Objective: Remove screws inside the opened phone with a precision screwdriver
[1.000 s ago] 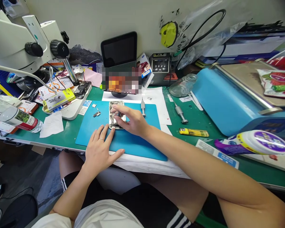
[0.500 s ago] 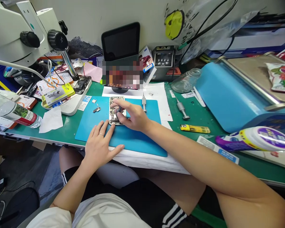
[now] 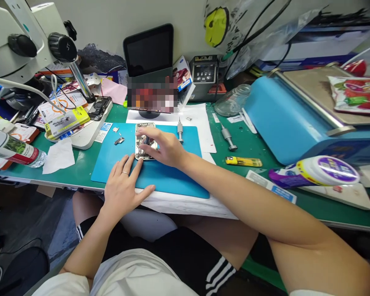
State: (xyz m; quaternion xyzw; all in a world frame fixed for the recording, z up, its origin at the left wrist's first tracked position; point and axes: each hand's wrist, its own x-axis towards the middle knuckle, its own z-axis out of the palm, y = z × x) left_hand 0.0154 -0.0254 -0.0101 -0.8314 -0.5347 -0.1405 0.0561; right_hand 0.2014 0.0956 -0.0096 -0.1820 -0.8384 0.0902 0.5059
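An opened phone [image 3: 139,142] with its inner parts bare lies on the blue mat [image 3: 172,174]. My right hand [image 3: 165,146] is closed around a small screwdriver [image 3: 146,140], which stands roughly upright over the phone; its tip is hidden. With fingers spread, my left hand [image 3: 125,187] lies at the near edge of the mat, fingertips by the phone's lower end. Small metal parts [image 3: 119,140] rest left of the phone. Another grey screwdriver [image 3: 180,130] lies on the mat beyond my right hand, and a further one [image 3: 227,137] on the green table.
A microscope [image 3: 61,47] stands at the left, near a plastic bottle [image 3: 15,146]. A tablet [image 3: 149,51] leans at the back. On the right are a glass jar [image 3: 232,100], a blue machine [image 3: 265,119], a yellow cutter [image 3: 243,161] and a purple-white bottle [image 3: 314,171].
The whole view has shifted, so things appear further left. Both hands keep nearly the same place at the phone, and the screwdriver remains in my right hand.
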